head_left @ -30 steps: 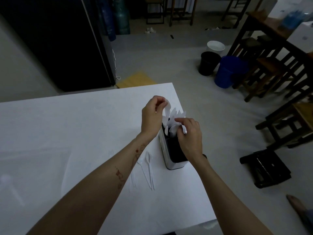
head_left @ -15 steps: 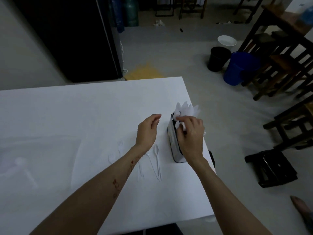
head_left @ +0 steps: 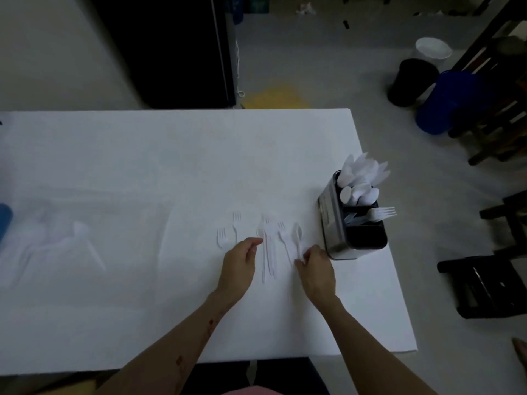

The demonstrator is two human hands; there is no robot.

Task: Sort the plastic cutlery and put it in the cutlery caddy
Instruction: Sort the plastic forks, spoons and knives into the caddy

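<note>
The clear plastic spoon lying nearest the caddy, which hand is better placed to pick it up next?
Right. The right hand already has its fingertips at the handle of the clear plastic spoon, beside the metal cutlery caddy. The left hand is over by the forks.

— Table [head_left: 114, 172] status?
— White, covered. Loose plastic forks [head_left: 228, 235] and one spoon [head_left: 297, 236] lying flat near centre.

— Caddy [head_left: 330, 223]?
— Upright by right edge. Far compartments packed with white pieces; single fork [head_left: 380, 213] leaning out nearer.

— Hands?
— Left hand [head_left: 239, 263] beside the forks, fingers loosely curled. Right hand [head_left: 316, 269] at spoon's handle; contact unclear.
</note>
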